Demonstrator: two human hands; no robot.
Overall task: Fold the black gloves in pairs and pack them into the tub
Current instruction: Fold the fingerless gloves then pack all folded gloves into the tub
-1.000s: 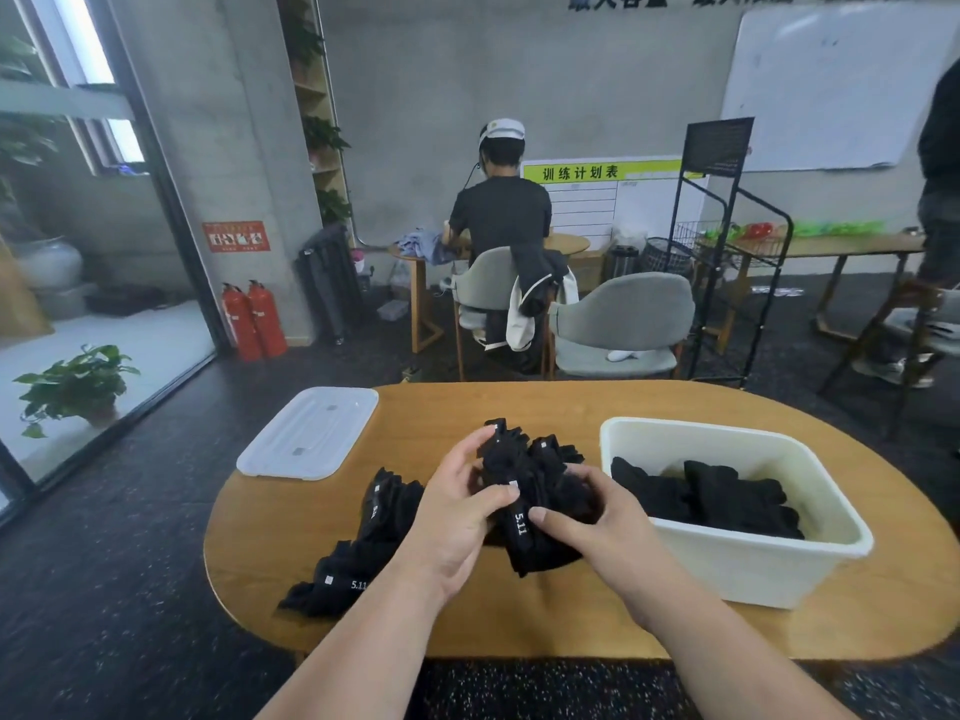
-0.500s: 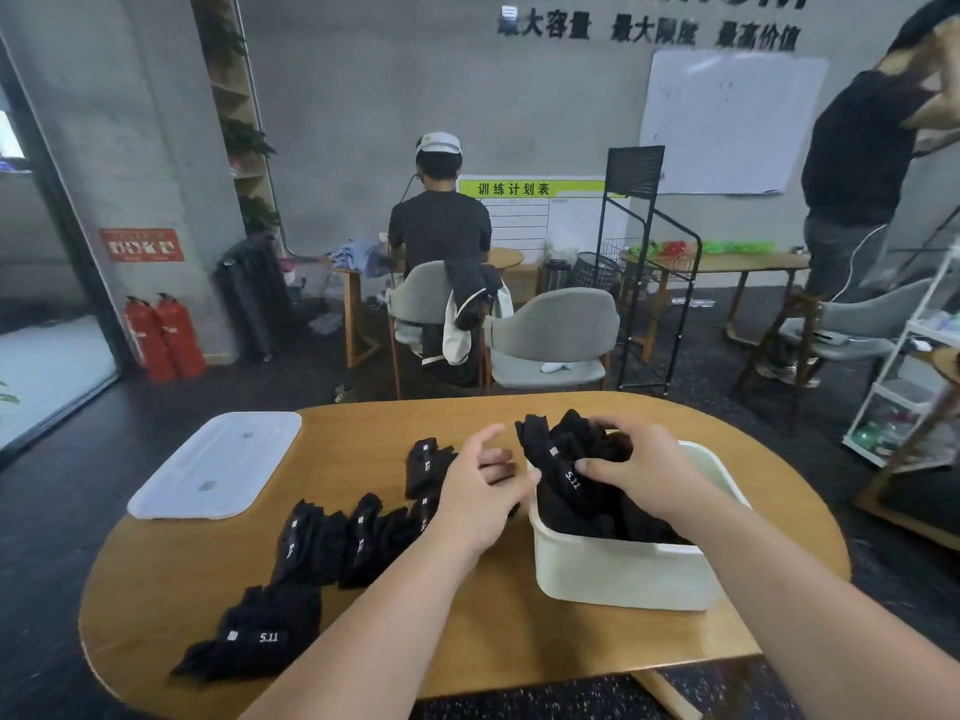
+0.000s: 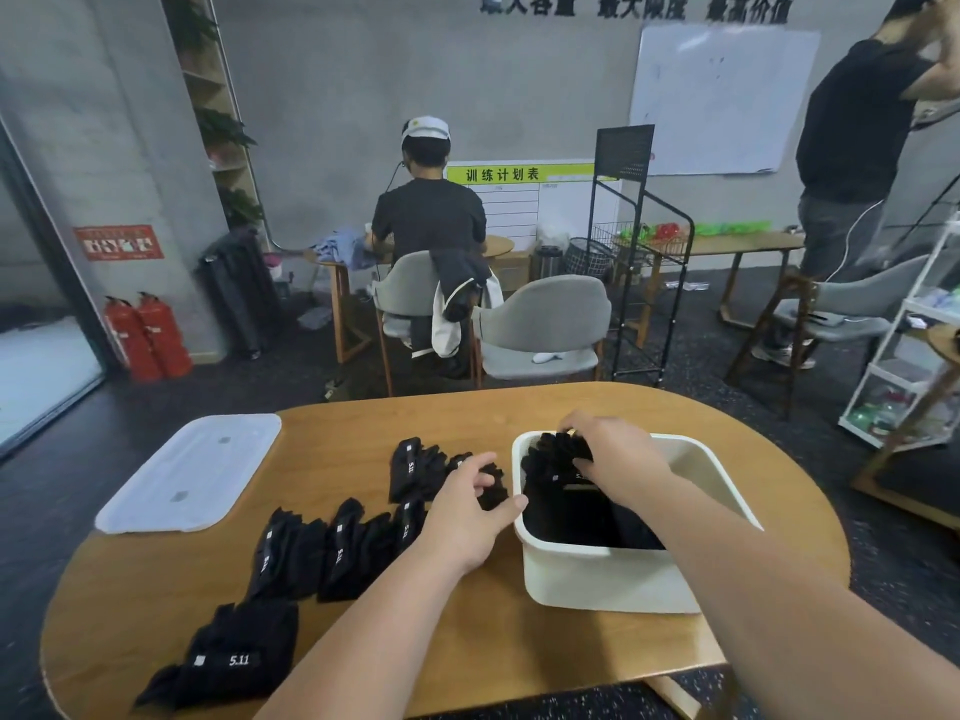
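Observation:
A white tub (image 3: 613, 579) stands on the right half of the wooden table (image 3: 156, 589), with black gloves lying in it. My right hand (image 3: 618, 454) reaches into the tub's far left corner and is shut on a folded pair of black gloves (image 3: 558, 452). My left hand (image 3: 465, 517) hovers just left of the tub's rim, fingers apart, holding nothing. Several loose black gloves (image 3: 332, 548) lie in a row to its left. One more glove pile (image 3: 228, 657), marked 5.11, lies near the front left edge.
The tub's white lid (image 3: 192, 470) lies at the table's far left. Beyond the table stand grey chairs (image 3: 545, 324), a black wire rack (image 3: 639, 252) and a seated person. Another person stands at the far right by a white shelf (image 3: 914, 366).
My right hand has carried the folded pair from the table's middle over the rim and down into the tub. My left hand let go of it and stays beside the tub.

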